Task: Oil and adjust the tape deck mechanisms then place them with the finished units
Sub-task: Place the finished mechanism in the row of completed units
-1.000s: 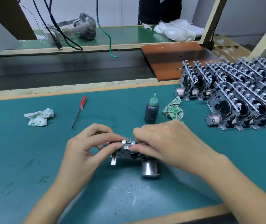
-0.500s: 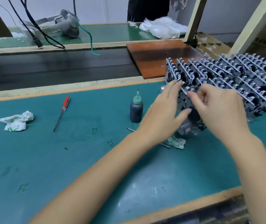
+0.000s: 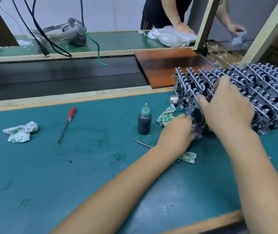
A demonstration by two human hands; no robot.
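Head view shows us both hands at the right of the teal-matted table (image 3: 67, 174), setting a black-and-silver tape deck mechanism (image 3: 197, 115) upright at the near-left end of the rows of finished grey tape deck units (image 3: 270, 98). Our left hand (image 3: 177, 130) curls its fingers round the lower left edge of the mechanism, by what looks like its small round motor, though the hand hides most of it. Our right hand (image 3: 227, 107) lies over the top and right side, fingers (image 3: 204, 101) bent onto the upper edge; so each grip is clamped on the mechanism. It touches the neighbouring finished unit, and its base seems to sit on the mat.

Just left of the hands stands a dark oil bottle with a green needle cap (image 3: 144, 122), with a crumpled white-and-green tissue (image 3: 166, 115) between it and the mechanism. A thin metal rod (image 3: 142, 143) lies in front of the bottle, and a second tissue scrap (image 3: 189, 157) lies under our left wrist. Well to the left lie a red-handled screwdriver (image 3: 67, 124) and another crumpled tissue wad (image 3: 20, 132). Beyond the table runs a dark conveyor belt (image 3: 59, 76) with a brown board (image 3: 168, 65) across it.
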